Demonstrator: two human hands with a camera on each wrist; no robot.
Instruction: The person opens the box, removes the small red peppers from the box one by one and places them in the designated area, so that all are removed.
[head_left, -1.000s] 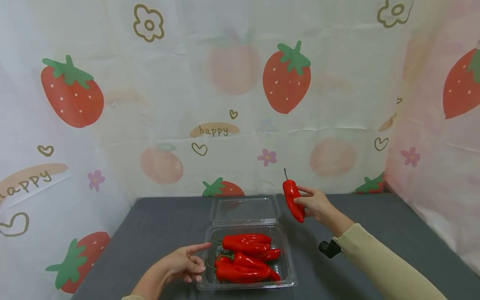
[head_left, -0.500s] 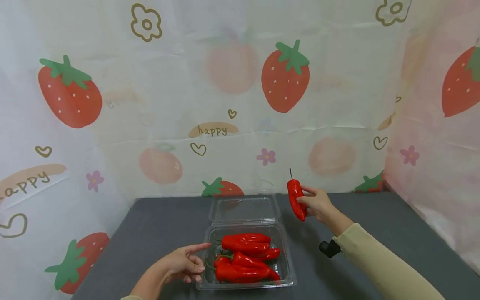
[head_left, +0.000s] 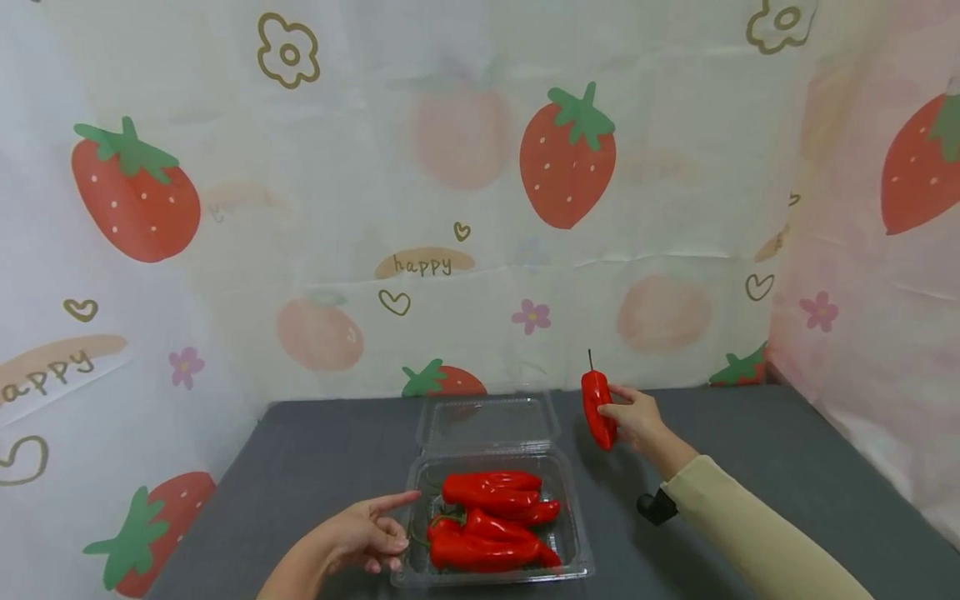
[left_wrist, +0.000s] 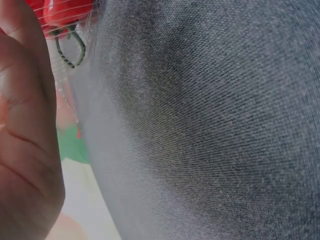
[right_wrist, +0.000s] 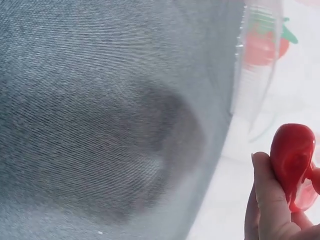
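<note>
A red pepper (head_left: 598, 410) with a thin dark stem stands nearly upright in the air, pinched between the thumb and fingers of my right hand (head_left: 637, 417). The right wrist view shows this same pepper (right_wrist: 292, 160) from its rounded end. Right of centre on the table, a clear plastic box (head_left: 573, 533) with its lid (head_left: 487, 421) folded back holds several red peppers (head_left: 487, 550). My left hand (head_left: 367, 533) is at the box's left side, index finger extended toward the rim and the other fingers bent. Whether it pinches the rim cannot be made out.
A dark grey cloth covers the table (head_left: 330, 450). Behind it and at both sides hangs a pale curtain (head_left: 337, 167) printed with strawberries. A black wrist camera (head_left: 657, 506) sits under the right sleeve (head_left: 742, 525).
My right hand has moved a little to the right with the pepper, which has turned more upright. The left hand and the box stay in place; the head view shifts slightly.
</note>
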